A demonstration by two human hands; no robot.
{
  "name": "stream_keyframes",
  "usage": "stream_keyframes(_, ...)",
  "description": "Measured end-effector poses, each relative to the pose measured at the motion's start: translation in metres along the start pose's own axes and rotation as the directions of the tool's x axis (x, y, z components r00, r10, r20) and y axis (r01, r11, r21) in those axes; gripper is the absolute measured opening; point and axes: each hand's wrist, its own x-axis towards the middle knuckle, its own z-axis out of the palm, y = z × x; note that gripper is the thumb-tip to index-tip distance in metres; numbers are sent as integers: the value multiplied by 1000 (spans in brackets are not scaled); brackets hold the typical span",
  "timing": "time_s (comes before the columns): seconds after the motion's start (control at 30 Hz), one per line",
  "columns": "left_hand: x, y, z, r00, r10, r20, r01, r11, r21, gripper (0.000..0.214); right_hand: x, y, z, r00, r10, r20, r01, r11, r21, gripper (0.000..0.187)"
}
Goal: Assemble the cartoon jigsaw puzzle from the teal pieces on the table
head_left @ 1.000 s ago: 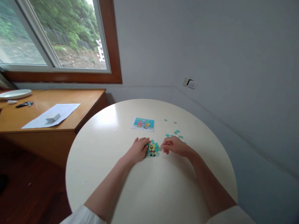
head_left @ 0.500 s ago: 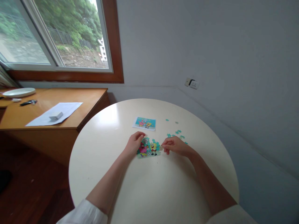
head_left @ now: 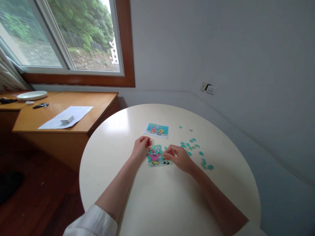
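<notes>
A partly joined jigsaw puzzle with pink, yellow and pale green cartoon figures lies flat on the round white table. Just off its upper left corner is my left hand, its fingers curled together; anything inside them is hidden. My right hand reaches over the right part of the puzzle, thumb and fingertips pinched above the yellow figure and covering much of it. What sits in that pinch is too small to make out. Loose turquoise puzzle pieces are scattered to the right of my right hand, with more pieces nearer its wrist.
Beyond the puzzle lies a printed picture card with the same figures. Two single pieces sit farther back right. A wooden desk at left carries paper, a small white box and a white plate. A wall stands behind.
My right hand has moved left, from the puzzle's right edge to over the yellow figure, uncovering loose pieces on the right. My left hand has drawn slightly away from the puzzle. The view has shifted.
</notes>
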Motion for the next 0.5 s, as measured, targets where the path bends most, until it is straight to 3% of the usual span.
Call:
stream_keyframes(0.07, 0, 0, 0, 1000, 1, 4, -1, 1000, -16, 15, -1, -4, 19, 994, -83, -72, 73, 990, -123, 24)
stream_keyframes(0.2, 1, 1, 0, 1000, -8, 7, 9, 999, -52, 12, -6, -8, 47, 963, -229, -140, 202, 963, -178, 15)
stream_keyframes(0.4, 2, -2, -1, 1000, 3, 8, -2, 997, -75, 10, -8, -4, 56, 941, -304, -145, 265, 934, -240, 12)
stream_keyframes(0.5, 2, -2, 0, 1000, -4, 6, 4, 997, -72, 9, -8, -2, 57, 883, -456, -112, 401, 855, -328, 14)
